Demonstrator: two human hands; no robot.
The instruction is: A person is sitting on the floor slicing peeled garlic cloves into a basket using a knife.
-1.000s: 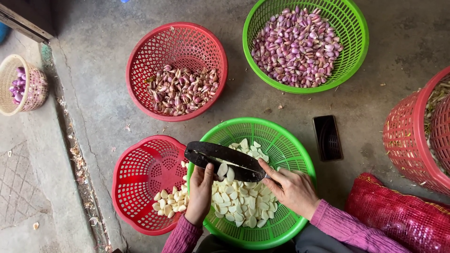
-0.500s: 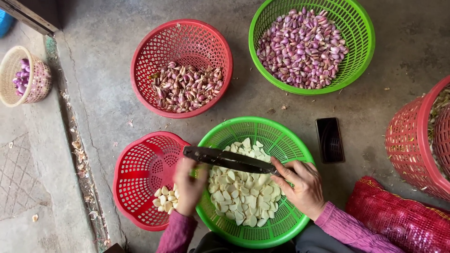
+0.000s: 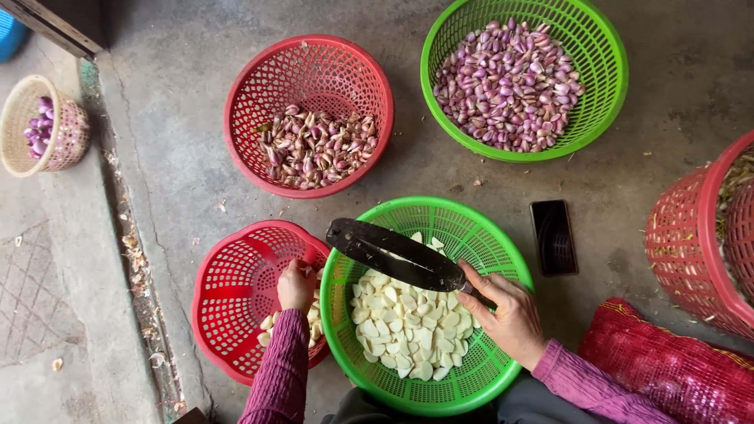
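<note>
My right hand (image 3: 509, 314) grips the handle of a dark, broad knife (image 3: 393, 253) held flat over a green basket (image 3: 503, 259) of peeled white garlic cloves (image 3: 404, 326). My left hand (image 3: 296, 286) reaches down into a low red basket (image 3: 236, 290) on the left, fingers curled among a few peeled cloves (image 3: 271, 322) there. Whether it holds a clove is hidden. Both sleeves are purple.
A red basket (image 3: 251, 71) of garlic skins and a green basket (image 3: 605, 47) of unpeeled purple cloves stand farther off. A dark phone (image 3: 553, 236) lies on the concrete. A tall red basket (image 3: 683, 235) and red mesh sack (image 3: 667, 369) are at right. A small wicker basket (image 3: 16, 126) sits far left.
My left hand moved from the knife blade over the green basket leftward into the low red basket. The knife stayed over the green basket in my right hand.
</note>
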